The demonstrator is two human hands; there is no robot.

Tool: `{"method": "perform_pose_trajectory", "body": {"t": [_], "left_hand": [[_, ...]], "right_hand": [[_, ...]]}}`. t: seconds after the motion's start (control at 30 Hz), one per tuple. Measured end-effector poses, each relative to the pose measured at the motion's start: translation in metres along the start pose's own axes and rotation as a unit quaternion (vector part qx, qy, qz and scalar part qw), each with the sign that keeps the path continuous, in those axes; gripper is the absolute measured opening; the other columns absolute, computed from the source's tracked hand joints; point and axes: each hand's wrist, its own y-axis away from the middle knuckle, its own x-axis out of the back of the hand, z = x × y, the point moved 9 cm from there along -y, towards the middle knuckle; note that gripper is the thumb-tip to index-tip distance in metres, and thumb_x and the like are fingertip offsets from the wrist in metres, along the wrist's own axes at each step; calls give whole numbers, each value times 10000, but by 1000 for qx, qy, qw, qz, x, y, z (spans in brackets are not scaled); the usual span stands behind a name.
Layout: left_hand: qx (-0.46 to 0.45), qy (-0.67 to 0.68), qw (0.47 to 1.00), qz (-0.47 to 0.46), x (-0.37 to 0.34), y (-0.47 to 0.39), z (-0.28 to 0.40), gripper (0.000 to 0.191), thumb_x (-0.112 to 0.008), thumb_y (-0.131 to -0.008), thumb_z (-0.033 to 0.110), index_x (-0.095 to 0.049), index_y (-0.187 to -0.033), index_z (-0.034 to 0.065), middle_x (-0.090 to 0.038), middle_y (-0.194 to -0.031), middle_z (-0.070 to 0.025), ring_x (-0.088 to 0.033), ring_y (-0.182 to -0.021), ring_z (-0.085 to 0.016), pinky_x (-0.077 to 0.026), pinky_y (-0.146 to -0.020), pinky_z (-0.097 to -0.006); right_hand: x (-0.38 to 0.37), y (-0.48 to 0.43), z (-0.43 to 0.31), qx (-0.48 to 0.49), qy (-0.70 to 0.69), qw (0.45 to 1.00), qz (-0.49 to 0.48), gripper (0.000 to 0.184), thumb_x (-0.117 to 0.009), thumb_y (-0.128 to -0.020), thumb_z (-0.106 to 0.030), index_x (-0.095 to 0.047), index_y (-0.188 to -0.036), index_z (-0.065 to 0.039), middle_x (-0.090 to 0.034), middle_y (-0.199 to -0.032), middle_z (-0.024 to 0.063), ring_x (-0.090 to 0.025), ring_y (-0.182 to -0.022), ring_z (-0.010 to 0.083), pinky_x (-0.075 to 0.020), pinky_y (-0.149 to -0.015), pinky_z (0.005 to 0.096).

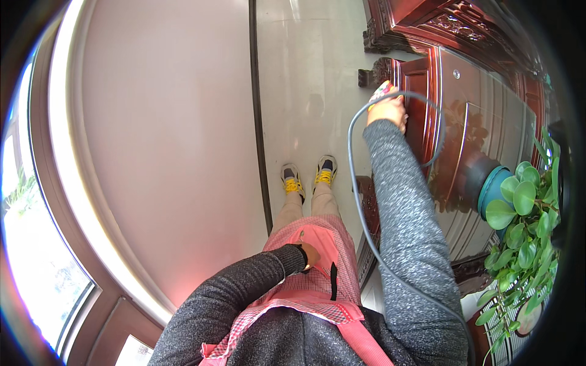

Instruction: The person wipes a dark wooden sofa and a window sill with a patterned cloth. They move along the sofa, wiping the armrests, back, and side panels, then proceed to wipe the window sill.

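Observation:
My right hand (388,112) reaches forward along the carved red-brown wooden furniture (417,87). Its fingers are closed on a small multicoloured cloth (382,94), close to the edge of the wood; whether the cloth touches it is hard to tell. My left hand (312,255) is at the pocket of a pink checked apron (320,235), its fingers hidden. A grey cable (355,183) loops past my right forearm and in front of my right hand.
A leafy green plant (526,196) in a teal pot (492,190) stands on the glossy top (485,128) at right. A carved wooden piece (412,27) is beyond. Left are a pale wall (169,114) with a dark skirting strip (257,114) and a window (41,256).

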Motion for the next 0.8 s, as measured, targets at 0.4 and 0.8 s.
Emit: {"method": "perform_pose_trajectory", "body": {"t": [0.4,0.8], "left_hand": [[5,-8,1000,-3,7,-1,5,222,-606,-761,153,-650,-962,72,-661,-950,-147,-633,-929,-330,-499,-767,-440],[17,-34,997,-65,-6,-5,6,298,-680,-680,129,-648,-974,88,-662,-947,-137,-645,-893,-331,-497,-723,-453]], "right_hand": [[-101,-5,24,30,235,967,-90,497,-501,-884,-268,-459,-1273,38,-661,-914,169,-658,-658,320,-498,-394,469],[-273,173,59,132,441,864,-201,138,-563,-769,-115,-625,-699,-14,-591,-538,69,-538,-407,162,-433,-310,275]]}}
